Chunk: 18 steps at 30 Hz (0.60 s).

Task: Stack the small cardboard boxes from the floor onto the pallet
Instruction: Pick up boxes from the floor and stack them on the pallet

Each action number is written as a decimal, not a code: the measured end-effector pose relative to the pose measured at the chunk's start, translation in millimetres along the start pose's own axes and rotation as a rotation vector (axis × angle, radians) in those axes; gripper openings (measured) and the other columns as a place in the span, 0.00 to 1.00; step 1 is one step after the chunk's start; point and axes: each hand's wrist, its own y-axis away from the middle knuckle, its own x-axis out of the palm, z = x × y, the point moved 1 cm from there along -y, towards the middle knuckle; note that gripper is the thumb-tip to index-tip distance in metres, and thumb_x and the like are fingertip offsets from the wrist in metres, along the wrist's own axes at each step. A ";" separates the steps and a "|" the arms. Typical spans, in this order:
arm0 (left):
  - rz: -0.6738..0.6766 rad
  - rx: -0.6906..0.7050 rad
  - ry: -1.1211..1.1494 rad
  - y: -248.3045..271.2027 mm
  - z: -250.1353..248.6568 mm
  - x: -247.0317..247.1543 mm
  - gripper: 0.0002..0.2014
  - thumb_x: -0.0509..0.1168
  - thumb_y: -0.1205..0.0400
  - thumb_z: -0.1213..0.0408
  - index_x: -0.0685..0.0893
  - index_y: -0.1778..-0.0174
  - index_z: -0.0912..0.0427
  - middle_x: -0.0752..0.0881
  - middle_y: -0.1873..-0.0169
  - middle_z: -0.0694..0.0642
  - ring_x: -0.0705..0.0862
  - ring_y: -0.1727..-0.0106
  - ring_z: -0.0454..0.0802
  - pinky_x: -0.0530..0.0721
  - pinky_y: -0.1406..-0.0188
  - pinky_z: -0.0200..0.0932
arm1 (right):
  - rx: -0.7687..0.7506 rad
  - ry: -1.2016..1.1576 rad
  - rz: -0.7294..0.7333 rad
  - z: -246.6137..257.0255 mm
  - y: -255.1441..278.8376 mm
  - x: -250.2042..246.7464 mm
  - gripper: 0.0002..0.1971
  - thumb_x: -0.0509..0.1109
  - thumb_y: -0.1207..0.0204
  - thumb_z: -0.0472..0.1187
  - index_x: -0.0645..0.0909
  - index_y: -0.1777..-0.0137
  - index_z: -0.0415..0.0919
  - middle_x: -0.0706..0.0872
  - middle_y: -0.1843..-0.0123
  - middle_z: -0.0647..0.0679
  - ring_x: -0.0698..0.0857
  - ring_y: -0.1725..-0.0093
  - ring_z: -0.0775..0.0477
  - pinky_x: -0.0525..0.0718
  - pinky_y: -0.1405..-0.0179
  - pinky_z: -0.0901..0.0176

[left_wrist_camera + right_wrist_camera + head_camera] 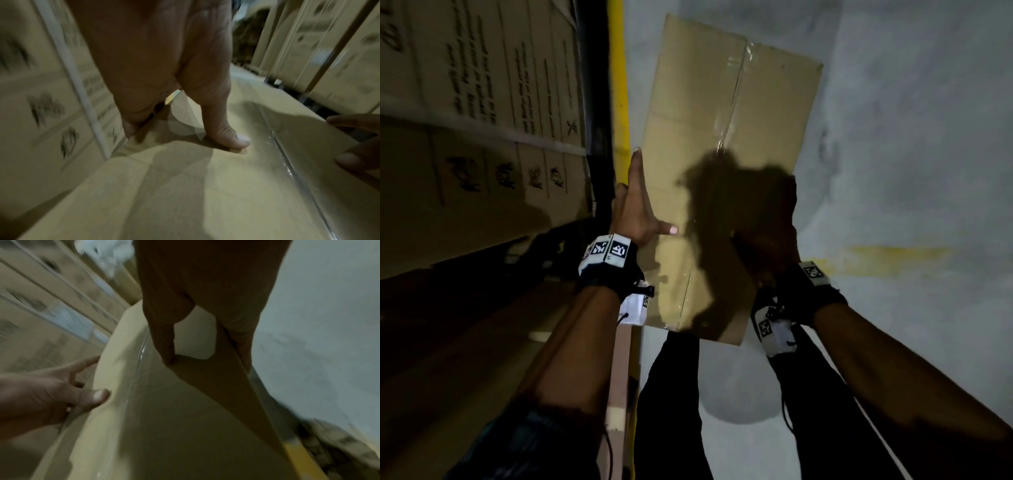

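Note:
A plain brown cardboard box [722, 120], sealed with clear tape along its top seam, is held up over the grey floor between both hands. My left hand [637, 212] grips its left edge, thumb lying on the top and fingers along the side. My right hand [774, 233], in shadow, grips the right edge. In the left wrist view the thumb [226, 133] presses on the box top [185, 186]. The right wrist view shows my right hand [205, 288] straddling the edge of the box [164, 418], with the left hand [51, 394] opposite.
Large printed cartons [482, 85] stand stacked close on the left, behind a yellow strip [619, 85]. Grey concrete floor [911, 137] with a faded yellow mark [893, 257] spreads to the right. My legs in dark trousers [671, 394] are below the box.

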 end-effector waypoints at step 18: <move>-0.334 0.464 0.316 351.3 -115.6 -177.7 0.77 0.90 0.45 0.72 0.42 0.10 0.45 0.55 0.12 0.54 0.54 0.20 0.36 0.58 0.19 0.42 | -0.533 -0.170 -0.266 164.4 365.2 -153.9 0.67 0.87 0.38 0.35 0.42 0.13 0.70 0.72 0.17 0.53 0.80 0.27 0.44 0.81 0.32 0.53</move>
